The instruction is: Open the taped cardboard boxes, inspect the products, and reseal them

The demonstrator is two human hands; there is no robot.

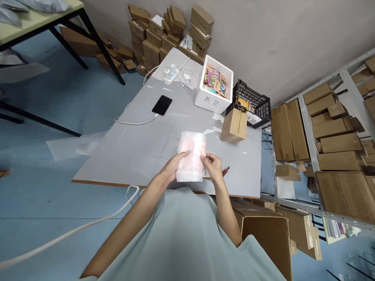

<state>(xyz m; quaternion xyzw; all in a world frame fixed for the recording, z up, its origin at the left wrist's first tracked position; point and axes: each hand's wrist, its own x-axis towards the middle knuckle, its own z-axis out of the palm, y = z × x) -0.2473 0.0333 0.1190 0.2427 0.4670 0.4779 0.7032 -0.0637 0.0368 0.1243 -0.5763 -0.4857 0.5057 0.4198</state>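
Observation:
A whitish wrapped packet (191, 156) with a pinkish item showing through is held between my two hands over the front of the table. My left hand (175, 166) grips its left side, the thumb lying on top and the other fingers hidden beneath. On the right edge, my right hand (212, 164) pinches the wrapping between thumb and fingers. A red and black pen-like object (225, 171) lies on the table just right of my right hand. What exactly is inside the packet is too blurred to tell.
On the grey table (137, 152) are a black phone (162, 105) on a white cable, a power strip (170, 75), a white foam box (212, 99) of small packets, a black crate (258, 101) and a carton (233, 125). Shelves of cardboard boxes (340, 152) stand at right.

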